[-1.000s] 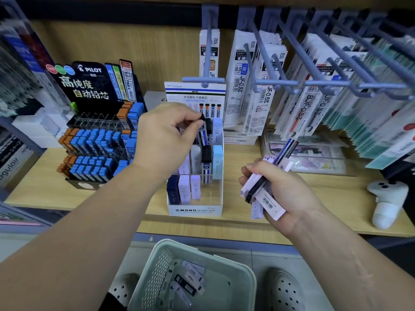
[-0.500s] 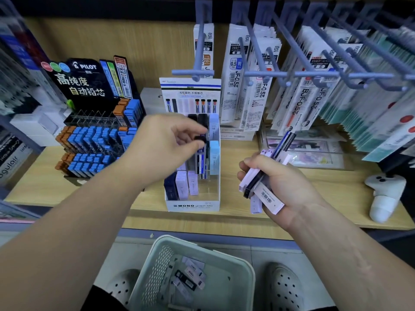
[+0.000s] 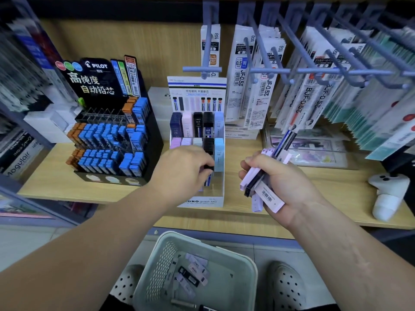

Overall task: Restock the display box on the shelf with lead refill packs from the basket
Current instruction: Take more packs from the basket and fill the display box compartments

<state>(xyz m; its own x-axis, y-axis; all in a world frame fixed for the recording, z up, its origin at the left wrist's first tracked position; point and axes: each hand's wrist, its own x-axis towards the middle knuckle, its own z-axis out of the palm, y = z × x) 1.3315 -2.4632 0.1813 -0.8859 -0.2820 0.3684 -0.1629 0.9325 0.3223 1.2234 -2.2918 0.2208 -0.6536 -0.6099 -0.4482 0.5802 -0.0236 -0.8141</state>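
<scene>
The fingers of the left hand are curled and pinch the top of a black lead refill pack. The pack stands upright in the near part of the display box, touching or just beside a pale blue pack on its right. The hand hides much of the box's near part.

The fingers of the right hand are closed round a bundle of packs in lilac, black and white, with a barcode label facing up. This hand hovers just right of the display box, above the wooden shelf that the box stands on.

Toward the back of the box, upright packs in navy, pink, black, lilac and pale blue fill the rows.

Left of the display box stands a black Pilot rack of blue and orange lead cases. Above and to the right of the box, bagged refills hang on grey hooks.

Below the box sits a pale basket with several loose packs in it, between two perforated shoes. Far right of the box, a white handheld device lies on the shelf.
</scene>
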